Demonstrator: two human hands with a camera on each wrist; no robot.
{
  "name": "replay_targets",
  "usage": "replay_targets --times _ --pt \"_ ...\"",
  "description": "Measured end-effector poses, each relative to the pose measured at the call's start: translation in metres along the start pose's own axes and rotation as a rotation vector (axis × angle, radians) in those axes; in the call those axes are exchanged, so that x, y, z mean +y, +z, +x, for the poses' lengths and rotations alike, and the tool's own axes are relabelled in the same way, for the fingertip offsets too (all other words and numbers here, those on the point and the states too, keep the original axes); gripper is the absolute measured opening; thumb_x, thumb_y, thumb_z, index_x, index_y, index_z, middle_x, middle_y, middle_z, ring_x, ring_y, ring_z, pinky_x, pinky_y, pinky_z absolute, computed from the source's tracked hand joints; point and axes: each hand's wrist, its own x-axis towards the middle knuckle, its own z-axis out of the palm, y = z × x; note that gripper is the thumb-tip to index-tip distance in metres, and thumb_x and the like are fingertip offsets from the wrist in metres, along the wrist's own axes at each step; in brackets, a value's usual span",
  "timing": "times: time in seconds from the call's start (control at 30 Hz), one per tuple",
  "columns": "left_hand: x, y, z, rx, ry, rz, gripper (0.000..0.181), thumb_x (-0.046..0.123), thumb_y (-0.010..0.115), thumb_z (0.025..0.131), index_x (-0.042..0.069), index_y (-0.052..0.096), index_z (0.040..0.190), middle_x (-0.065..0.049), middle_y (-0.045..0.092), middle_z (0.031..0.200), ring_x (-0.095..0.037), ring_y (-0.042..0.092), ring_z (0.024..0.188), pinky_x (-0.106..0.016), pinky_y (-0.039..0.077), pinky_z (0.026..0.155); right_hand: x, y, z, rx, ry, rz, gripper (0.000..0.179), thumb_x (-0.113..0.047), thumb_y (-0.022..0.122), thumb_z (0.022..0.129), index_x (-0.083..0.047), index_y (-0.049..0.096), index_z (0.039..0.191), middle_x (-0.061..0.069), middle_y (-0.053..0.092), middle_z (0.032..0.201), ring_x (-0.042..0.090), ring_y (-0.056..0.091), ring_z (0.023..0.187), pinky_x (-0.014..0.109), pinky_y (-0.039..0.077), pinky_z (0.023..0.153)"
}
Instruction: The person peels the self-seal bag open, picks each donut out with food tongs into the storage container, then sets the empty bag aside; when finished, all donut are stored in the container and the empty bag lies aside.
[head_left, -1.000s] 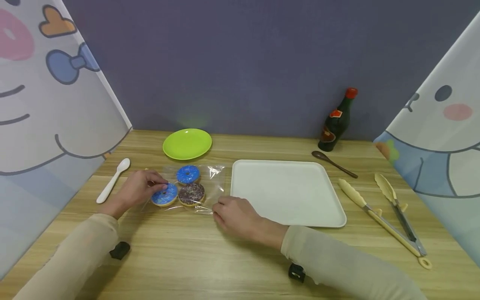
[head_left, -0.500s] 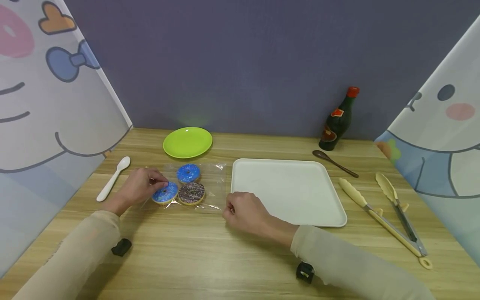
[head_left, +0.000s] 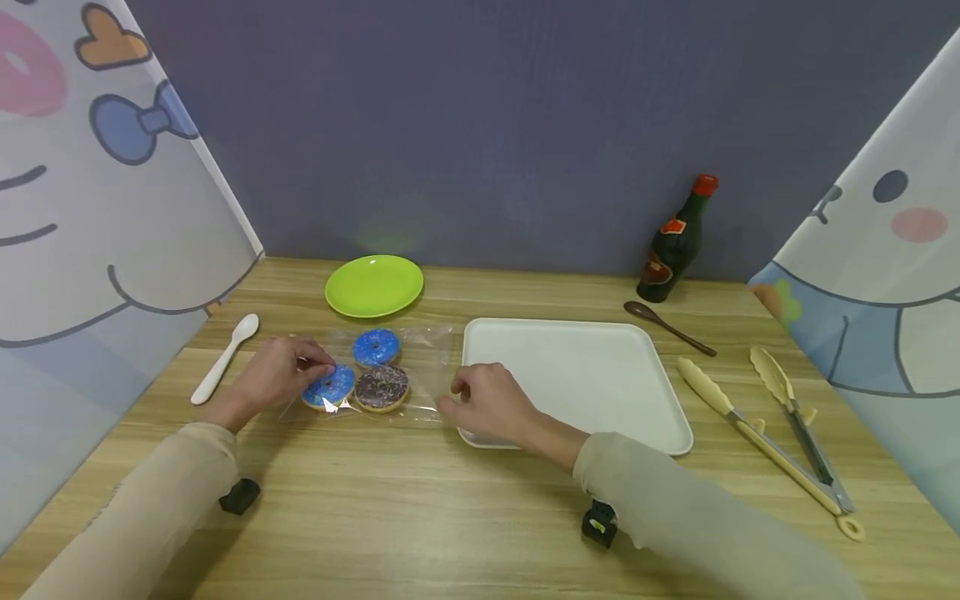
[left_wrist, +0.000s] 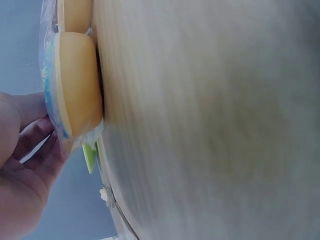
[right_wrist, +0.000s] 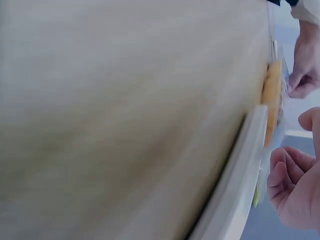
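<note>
A clear plastic bag lies flat on the table with two blue-iced donuts and a dark brown sprinkled donut inside. My left hand pinches the bag's left end beside the nearer blue donut, thumb above and fingers at the edge. Just past the bag's right end, my right hand hovers over the left edge of a white tray. Its thumb and loosely curled fingers are apart, with nothing seen between them.
A green plate stands behind the bag, and a white spoon lies left of my left hand. To the right are a dark bottle, a brown wooden spoon and cream-tipped tongs. Walls enclose the table's back and sides.
My right hand has left the bag's right end, moved right and up over the tray's edge, and its thumb and fingers have parted. My left hand stays at the bag's left end.
</note>
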Motion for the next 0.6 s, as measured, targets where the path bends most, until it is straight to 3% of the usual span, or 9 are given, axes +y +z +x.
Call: replay_targets --times 0.27,0.4,0.5,0.6 --pt "-0.003 0.004 0.002 0.013 -0.001 -0.009 0.007 0.002 0.076 0.076 0.001 0.075 0.084 -0.006 0.068 0.083 -0.016 0.062 0.067 -0.031 0.052 0.059 0.002 0.007 0.035 -0.038 0.127 -0.032 0.023 -0.025 0.066 0.083 -0.011 0.064 0.065 -0.005 0.054 0.057 0.009 0.046 0.05 0.024 0.041 0.049" --pt "-0.003 0.006 0.004 0.012 -0.007 -0.002 0.007 0.006 0.076 0.078 0.001 0.076 0.083 -0.004 0.068 0.081 -0.014 0.06 0.066 -0.029 0.05 0.057 0.005 0.009 0.04 -0.057 0.154 -0.039 0.02 -0.016 0.066 0.082 -0.013 0.065 0.062 -0.005 0.056 0.059 0.009 0.048 0.051 0.022 0.042 0.048" --pt "-0.003 0.007 0.006 0.021 0.009 -0.002 0.001 0.004 0.076 0.078 0.004 0.076 0.079 -0.002 0.068 0.079 -0.014 0.061 0.066 -0.03 0.05 0.058 0.008 0.01 0.041 -0.061 0.164 -0.007 0.014 -0.008 0.063 0.079 -0.011 0.069 0.066 -0.005 0.059 0.061 0.009 0.052 0.052 0.022 0.044 0.049" --pt "-0.004 0.006 0.008 0.009 0.023 0.011 0.005 0.002 0.075 0.079 0.006 0.075 0.076 -0.001 0.068 0.078 -0.015 0.061 0.066 -0.032 0.051 0.059 0.013 0.009 0.04 -0.051 0.192 0.045 0.014 -0.004 0.061 0.078 -0.01 0.068 0.067 -0.004 0.059 0.06 0.01 0.053 0.051 0.021 0.045 0.048"
